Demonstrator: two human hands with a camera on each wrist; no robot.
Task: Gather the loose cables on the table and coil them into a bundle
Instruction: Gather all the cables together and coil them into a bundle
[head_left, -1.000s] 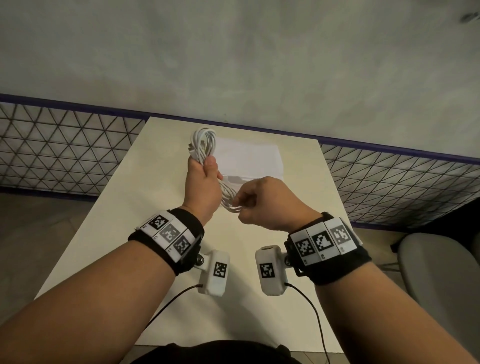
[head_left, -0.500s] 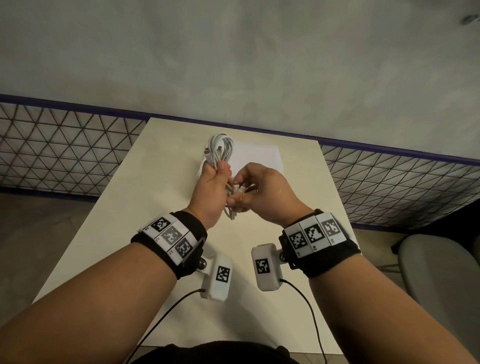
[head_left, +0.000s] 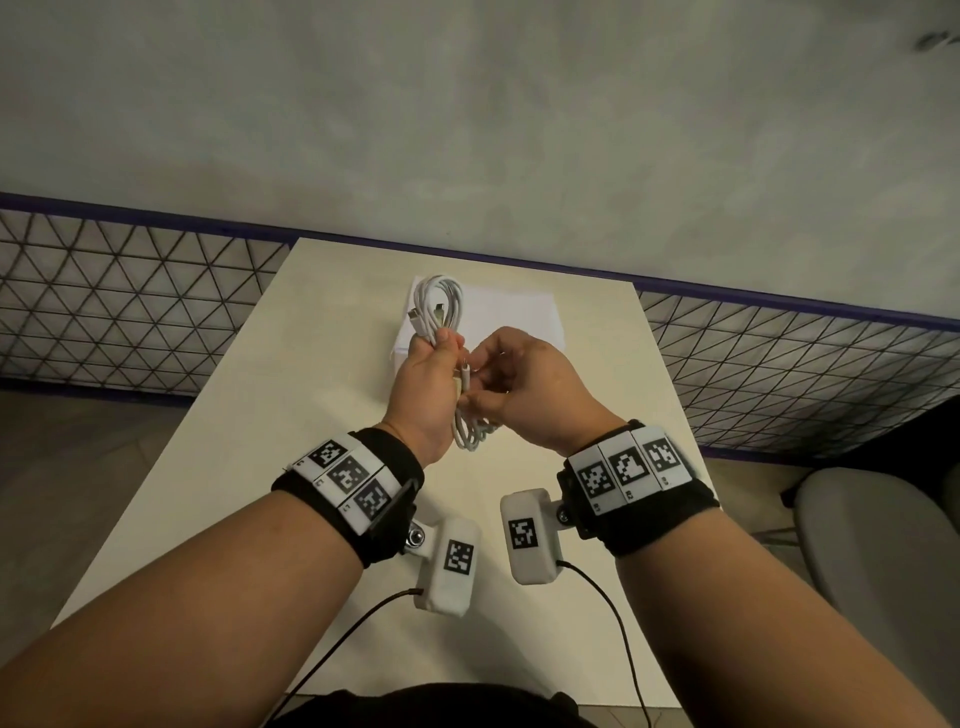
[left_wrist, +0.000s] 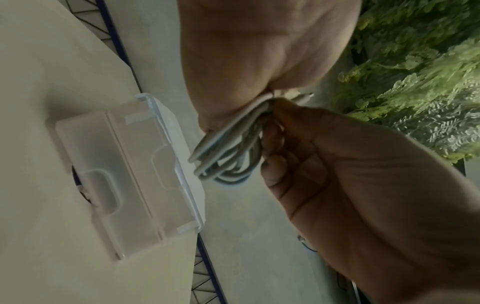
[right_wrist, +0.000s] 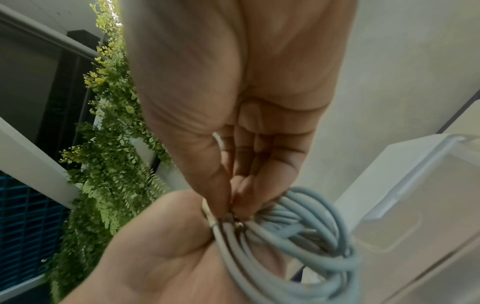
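Observation:
A coil of white cables (head_left: 442, 307) is held upright over the table (head_left: 249, 426). My left hand (head_left: 435, 349) grips it round the middle. Loops stick out above the fist and hang below it (head_left: 469, 435). My right hand (head_left: 480, 385) is close beside the left and pinches a loose cable end, whose small connector (head_left: 466, 371) points up between the two hands. In the left wrist view the cable loops (left_wrist: 225, 150) hang from my left hand (left_wrist: 233, 107). In the right wrist view the fingertips (right_wrist: 221, 207) of my right hand pinch at the coil (right_wrist: 314, 238).
A clear plastic box (head_left: 524, 318) with its lid on lies on the table just beyond the hands, also visible as the box (left_wrist: 124, 176). A low lattice fence (head_left: 130, 312) runs behind the table. A grey chair (head_left: 883, 551) stands at the right.
The coil and my left hand have shifted a little to the right. My right hand has come in against the left and brought the cable end up from below the coil.

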